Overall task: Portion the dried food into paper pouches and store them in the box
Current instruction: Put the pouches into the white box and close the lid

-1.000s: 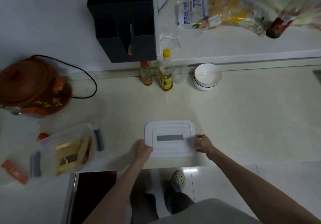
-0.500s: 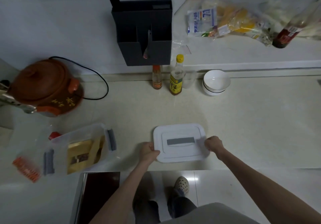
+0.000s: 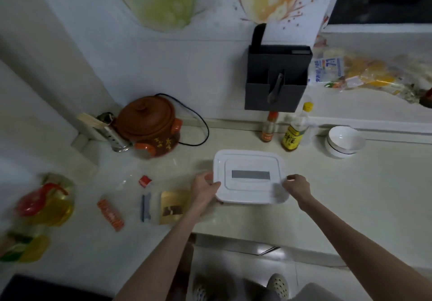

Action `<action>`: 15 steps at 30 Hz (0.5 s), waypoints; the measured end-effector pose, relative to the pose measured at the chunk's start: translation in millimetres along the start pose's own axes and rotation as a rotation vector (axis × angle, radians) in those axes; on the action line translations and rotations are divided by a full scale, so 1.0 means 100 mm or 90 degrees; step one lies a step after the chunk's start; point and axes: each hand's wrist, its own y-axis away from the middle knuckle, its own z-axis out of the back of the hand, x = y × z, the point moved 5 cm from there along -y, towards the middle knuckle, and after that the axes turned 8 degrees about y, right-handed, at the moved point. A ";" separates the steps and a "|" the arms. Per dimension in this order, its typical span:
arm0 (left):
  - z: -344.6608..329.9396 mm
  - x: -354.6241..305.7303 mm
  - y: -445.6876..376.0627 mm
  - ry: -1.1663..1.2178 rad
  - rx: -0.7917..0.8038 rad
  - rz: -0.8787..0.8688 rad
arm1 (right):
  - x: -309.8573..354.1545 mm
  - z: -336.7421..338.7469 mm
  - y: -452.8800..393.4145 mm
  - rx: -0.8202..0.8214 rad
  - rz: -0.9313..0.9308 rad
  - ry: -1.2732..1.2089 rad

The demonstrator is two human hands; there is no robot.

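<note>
Since prev. frames, both hands kept grip: left hand (image 3: 205, 187) and right hand (image 3: 296, 186) closed on lid (image 3: 250, 175) edges, carried toward box (image 3: 149, 203) left of left hand; closing step judged imminent.

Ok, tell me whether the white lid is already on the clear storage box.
No. The white lid is held at its two short ends by the left hand and right hand, while the clear storage box sits open beside it.
</note>
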 end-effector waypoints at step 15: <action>2.06 1.01 0.20 -0.032 -0.154 0.080 | 1.17 -1.60 1.02 0.106 0.214 0.161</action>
